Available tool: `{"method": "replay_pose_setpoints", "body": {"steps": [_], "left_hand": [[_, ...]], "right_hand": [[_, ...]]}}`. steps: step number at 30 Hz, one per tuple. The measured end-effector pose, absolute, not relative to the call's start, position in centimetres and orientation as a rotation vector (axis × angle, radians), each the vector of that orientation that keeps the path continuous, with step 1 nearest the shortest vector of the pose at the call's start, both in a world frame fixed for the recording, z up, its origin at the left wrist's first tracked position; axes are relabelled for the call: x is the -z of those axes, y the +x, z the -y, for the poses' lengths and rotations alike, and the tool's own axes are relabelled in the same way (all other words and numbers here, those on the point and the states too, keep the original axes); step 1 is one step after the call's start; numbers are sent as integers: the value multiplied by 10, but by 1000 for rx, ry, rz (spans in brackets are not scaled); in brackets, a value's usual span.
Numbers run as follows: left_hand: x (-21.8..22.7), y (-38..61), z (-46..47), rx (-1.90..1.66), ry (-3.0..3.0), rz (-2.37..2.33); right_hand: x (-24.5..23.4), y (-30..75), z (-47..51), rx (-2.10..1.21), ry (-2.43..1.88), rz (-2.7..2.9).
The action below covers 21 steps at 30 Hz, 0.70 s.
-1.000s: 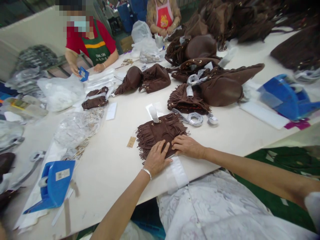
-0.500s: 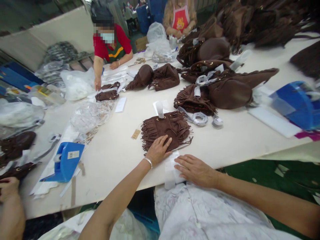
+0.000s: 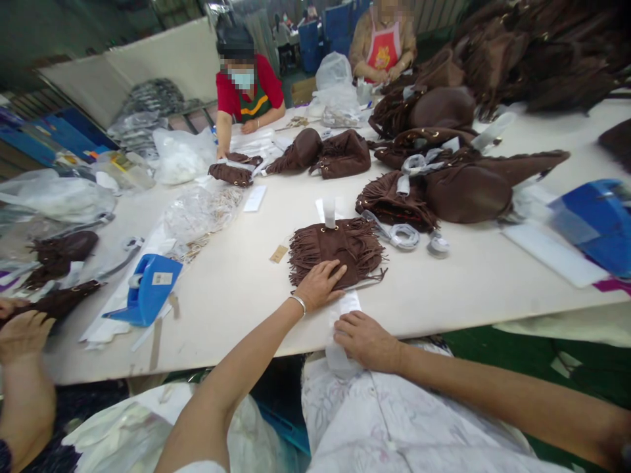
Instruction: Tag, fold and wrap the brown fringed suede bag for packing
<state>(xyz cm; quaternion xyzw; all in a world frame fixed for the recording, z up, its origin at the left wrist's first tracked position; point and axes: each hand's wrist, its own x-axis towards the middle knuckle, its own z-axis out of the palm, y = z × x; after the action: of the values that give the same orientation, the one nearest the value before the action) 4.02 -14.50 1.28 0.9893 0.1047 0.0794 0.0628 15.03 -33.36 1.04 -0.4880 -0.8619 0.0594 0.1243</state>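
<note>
A small dark brown fringed bag (image 3: 335, 244) lies on the table in front of me, with gold eyelets and a whitish strip standing up at its far edge. My left hand (image 3: 320, 288) rests on the bag's near side, fingers stretched out over it. By the table's front edge, my right hand (image 3: 367, 338) has its fingers bent together over a white translucent strip (image 3: 338, 358). That strip runs from the bag's near edge down toward my lap; the thumb's hold on it is hidden. A tan tag (image 3: 279, 253) lies left of the bag.
Blue tape dispensers (image 3: 150, 289) stand left and right. More brown bags (image 3: 468, 187) and wrapped strap coils (image 3: 404, 236) lie to the right. A co-worker in red (image 3: 246, 92) handles small brown pieces across the table; another person's hands (image 3: 22, 328) are at far left.
My right hand has drawn its spread fingers together on the white strip and moved slightly nearer the edge. My left hand stays on the bag. The view has shifted a little.
</note>
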Motion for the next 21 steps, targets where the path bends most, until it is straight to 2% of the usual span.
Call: {"method": "replay_pose_setpoints", "body": {"steps": [11, 21], "left_hand": [[-17, 39, 146, -182, 2993, -292], [-21, 42, 156, -157, 3020, -358]], "right_hand": [[-13, 192, 359, -259, -1380, 2340], [-9, 192, 366, -143, -1379, 2247]]}}
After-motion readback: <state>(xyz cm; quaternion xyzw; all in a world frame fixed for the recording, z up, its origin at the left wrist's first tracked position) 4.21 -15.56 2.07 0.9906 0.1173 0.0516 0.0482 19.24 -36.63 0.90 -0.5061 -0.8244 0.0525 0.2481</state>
